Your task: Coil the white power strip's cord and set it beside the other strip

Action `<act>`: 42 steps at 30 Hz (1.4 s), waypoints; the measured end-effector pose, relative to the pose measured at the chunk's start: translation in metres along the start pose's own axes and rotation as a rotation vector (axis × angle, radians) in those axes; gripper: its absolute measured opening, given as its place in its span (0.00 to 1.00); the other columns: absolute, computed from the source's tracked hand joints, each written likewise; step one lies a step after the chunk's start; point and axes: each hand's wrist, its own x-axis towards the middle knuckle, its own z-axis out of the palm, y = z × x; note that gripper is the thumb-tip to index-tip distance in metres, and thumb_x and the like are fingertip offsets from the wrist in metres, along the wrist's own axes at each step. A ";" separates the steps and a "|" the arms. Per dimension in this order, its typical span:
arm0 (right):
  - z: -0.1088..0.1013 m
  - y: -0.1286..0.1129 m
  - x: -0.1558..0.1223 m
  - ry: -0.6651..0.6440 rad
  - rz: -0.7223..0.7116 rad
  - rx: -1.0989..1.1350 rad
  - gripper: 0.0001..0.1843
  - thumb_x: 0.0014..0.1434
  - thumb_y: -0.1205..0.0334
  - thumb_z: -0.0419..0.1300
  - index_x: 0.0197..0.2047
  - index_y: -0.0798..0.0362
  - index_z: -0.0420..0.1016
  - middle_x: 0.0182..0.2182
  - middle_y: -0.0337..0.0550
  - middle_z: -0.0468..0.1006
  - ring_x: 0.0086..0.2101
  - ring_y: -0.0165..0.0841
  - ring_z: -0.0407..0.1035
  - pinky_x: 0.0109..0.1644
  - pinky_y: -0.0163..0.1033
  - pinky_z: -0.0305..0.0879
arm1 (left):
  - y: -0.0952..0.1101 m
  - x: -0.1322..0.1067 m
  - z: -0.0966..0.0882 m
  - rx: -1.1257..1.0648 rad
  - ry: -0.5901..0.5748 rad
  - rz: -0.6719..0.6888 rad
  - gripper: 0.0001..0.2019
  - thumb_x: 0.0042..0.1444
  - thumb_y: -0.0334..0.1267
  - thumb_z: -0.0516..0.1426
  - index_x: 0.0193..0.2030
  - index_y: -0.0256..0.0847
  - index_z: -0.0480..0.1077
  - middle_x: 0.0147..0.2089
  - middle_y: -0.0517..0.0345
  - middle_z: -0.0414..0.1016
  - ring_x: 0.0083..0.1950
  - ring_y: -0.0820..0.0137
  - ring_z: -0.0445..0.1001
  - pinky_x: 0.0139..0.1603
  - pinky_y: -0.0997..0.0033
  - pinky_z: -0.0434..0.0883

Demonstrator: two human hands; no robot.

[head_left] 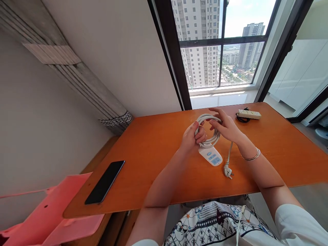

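Observation:
A white power cord (214,139) is wound into a round coil of several loops above the table. My left hand (195,135) is closed round the coil's left side, fingers curled through the loops. On the upper right of the coil rests my right hand (223,123), its fingers bent over the cord with the thumb inside the ring. Below the coil lies a white power strip (212,155) with blue sockets, its upper end hidden by the loops. The cord's plug (227,170) hangs down to the right, close to the tabletop.
The orange-brown wooden table (153,150) spans the view. A black tablet (105,182) lies near its left edge. At the far right is another power strip (249,114) with a black cord. A pink bag (58,208) sits beside the table at left.

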 end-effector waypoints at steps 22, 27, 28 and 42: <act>0.009 0.000 -0.001 0.262 0.117 -0.027 0.22 0.67 0.39 0.51 0.35 0.50 0.68 0.19 0.32 0.67 0.18 0.27 0.63 0.25 0.33 0.61 | -0.003 0.003 -0.008 -0.046 -0.134 -0.249 0.21 0.63 0.61 0.53 0.35 0.43 0.61 0.14 0.73 0.52 0.18 0.65 0.74 0.24 0.72 0.69; 0.005 -0.005 -0.001 0.231 0.165 0.040 0.20 0.66 0.41 0.53 0.34 0.49 0.68 0.18 0.31 0.65 0.17 0.27 0.62 0.21 0.33 0.60 | -0.006 0.005 -0.013 0.019 -0.225 -0.216 0.23 0.60 0.63 0.55 0.34 0.42 0.61 0.13 0.72 0.55 0.16 0.67 0.71 0.22 0.74 0.66; 0.005 -0.007 -0.001 0.211 0.189 0.075 0.20 0.65 0.41 0.54 0.33 0.49 0.68 0.18 0.31 0.65 0.17 0.27 0.62 0.20 0.33 0.59 | -0.007 0.005 -0.014 0.035 -0.241 -0.213 0.23 0.60 0.63 0.55 0.34 0.42 0.61 0.12 0.71 0.56 0.15 0.67 0.70 0.22 0.74 0.65; 0.010 0.004 0.006 0.050 0.128 0.310 0.25 0.63 0.34 0.52 0.37 0.50 0.67 0.20 0.33 0.65 0.19 0.28 0.61 0.21 0.35 0.62 | 0.007 0.000 -0.010 -0.059 -0.217 -0.280 0.31 0.68 0.61 0.35 0.23 0.41 0.57 0.09 0.69 0.44 0.10 0.78 0.44 0.15 0.78 0.52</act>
